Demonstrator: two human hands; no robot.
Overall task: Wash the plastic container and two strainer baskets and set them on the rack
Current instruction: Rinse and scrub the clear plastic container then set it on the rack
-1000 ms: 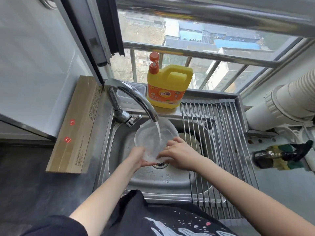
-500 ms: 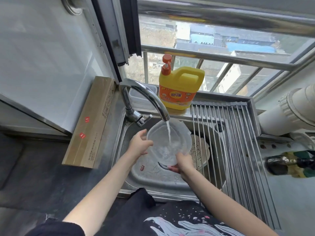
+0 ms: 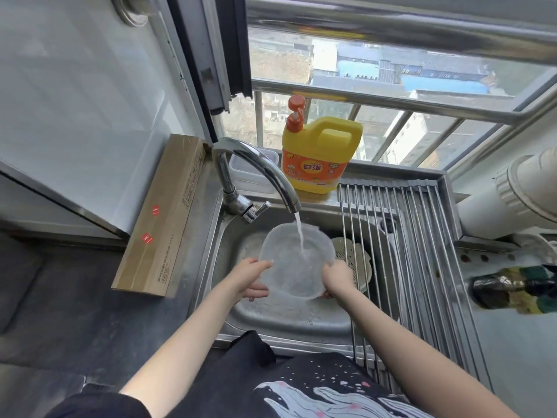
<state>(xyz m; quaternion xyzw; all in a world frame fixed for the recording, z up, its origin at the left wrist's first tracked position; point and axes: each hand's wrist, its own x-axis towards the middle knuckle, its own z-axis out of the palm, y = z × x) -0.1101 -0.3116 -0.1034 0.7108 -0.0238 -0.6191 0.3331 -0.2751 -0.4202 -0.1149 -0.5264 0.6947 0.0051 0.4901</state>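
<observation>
Clear plastic container (image 3: pixel 297 260) at frame centre, tilted under the tap (image 3: pixel 259 173), water stream (image 3: pixel 300 233) striking its inside. Gripped at its left rim by the left hand (image 3: pixel 250 277), fingers curled over the edge; pinched at its lower right rim by the right hand (image 3: pixel 336 277) (higher on the rim than 0.5 s ago, when it held the bottom edge). Just right of the container, 1 pale strainer basket (image 3: pixel 357 260) in the sink (image 3: pixel 241 315), partly under the roll-up rack (image 3: pixel 422 251). Rack bars bare at centre right. Yellow detergent jug (image 3: pixel 319 155) on the ledge behind, near the tap. Cardboard box (image 3: pixel 162 218) along the sink's left edge.
</observation>
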